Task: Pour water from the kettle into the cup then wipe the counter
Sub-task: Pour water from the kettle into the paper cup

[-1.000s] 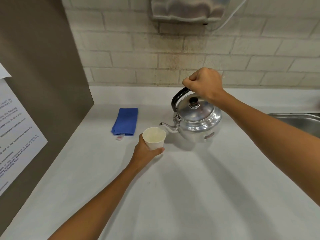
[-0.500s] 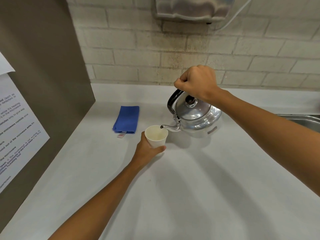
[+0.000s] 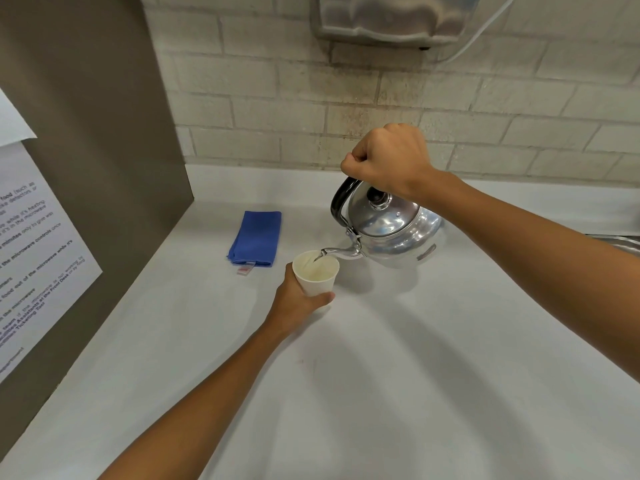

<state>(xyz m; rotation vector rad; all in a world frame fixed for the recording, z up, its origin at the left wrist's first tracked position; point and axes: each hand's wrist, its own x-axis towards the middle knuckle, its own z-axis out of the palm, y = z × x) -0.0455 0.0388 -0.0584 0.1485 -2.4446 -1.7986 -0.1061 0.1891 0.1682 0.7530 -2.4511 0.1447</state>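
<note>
Kettle (image 3: pixel 391 233) now tipped further, spout over cup (image 3: pixel 316 275), both grips closed, white counter (image 3: pixel 415 375), brick wall (image 3: pixel 277 109).

- The cup (image 3: pixel 316 276) stands on the tabletop (image 3: pixel 415 375), held in the left hand (image 3: pixel 294 303).
- The kettle (image 3: pixel 388 230) hangs tilted just right of the cup, its spout over the rim, held by the right hand (image 3: pixel 388 161).
- The cloth (image 3: pixel 256 237) lies left of and behind the cup.
- The sink (image 3: pixel 620 242) sits at far right.
</note>
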